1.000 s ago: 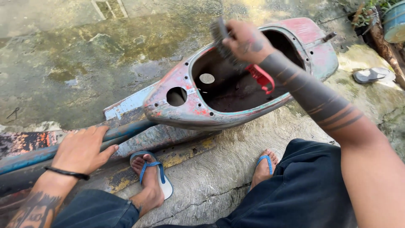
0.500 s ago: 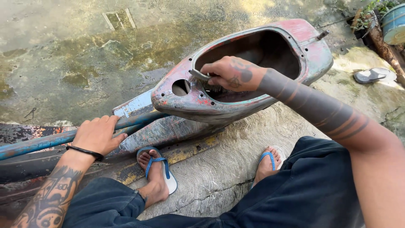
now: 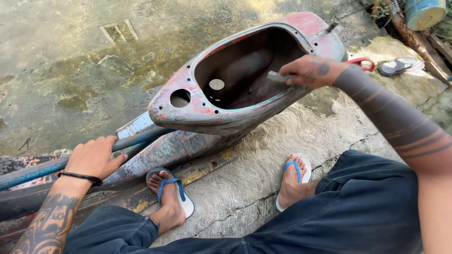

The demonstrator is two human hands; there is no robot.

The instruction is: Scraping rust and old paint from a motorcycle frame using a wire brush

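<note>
A worn scooter body shell (image 3: 207, 113) with flaking red and teal paint lies on the concrete, its hollow opening facing up. My right hand (image 3: 310, 71) is closed on a small grey sanding piece (image 3: 275, 76), pressed against the near rim of the opening. A red-handled tool (image 3: 360, 62) shows just behind that hand. My left hand (image 3: 94, 157) grips the blue frame tube (image 3: 33, 171) at the left, a black band on the wrist. Both my feet in blue-strapped sandals (image 3: 172, 190) rest below the shell.
Wet, stained concrete spreads behind the shell. A loose sandal (image 3: 400, 66) lies at the upper right near wooden planks (image 3: 435, 44) and a blue and yellow bucket (image 3: 426, 11). A drain cover (image 3: 118, 32) is set in the ground at the back.
My right hand has slid along the shell's rim from the left end toward the right end. The left hand has stayed on the blue tube.
</note>
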